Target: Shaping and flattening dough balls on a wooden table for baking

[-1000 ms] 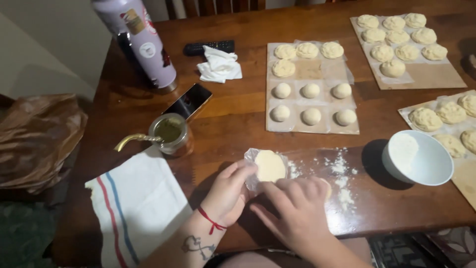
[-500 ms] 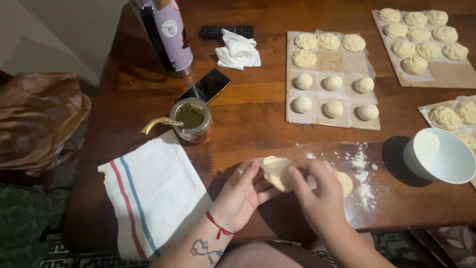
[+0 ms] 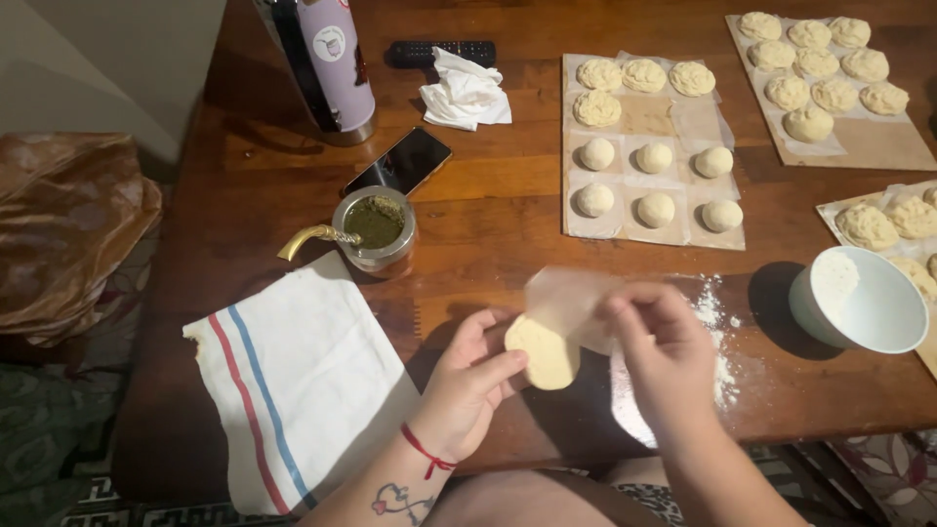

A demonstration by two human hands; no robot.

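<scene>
Head view: dough disc [image 3: 543,352] near table edge [image 3: 830,422].

Glossy wooden table [image 3: 508,210], matt dough disc [image 3: 543,353]

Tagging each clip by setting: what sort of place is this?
Most likely a home dining room used for baking: a dark wooden table holds paper sheets of pale dough rounds, beside a black remote control and a black smartphone.

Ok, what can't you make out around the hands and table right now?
Head view only:
- Underside of the dough disc: faces away, left hand behind it.
- Right hand fingertips: hidden behind the thin sheet.
- Bottle top: cut by the top edge.
- Right-hand tray: cut by the right edge.
- White bowl contents: too pale to tell.
</scene>
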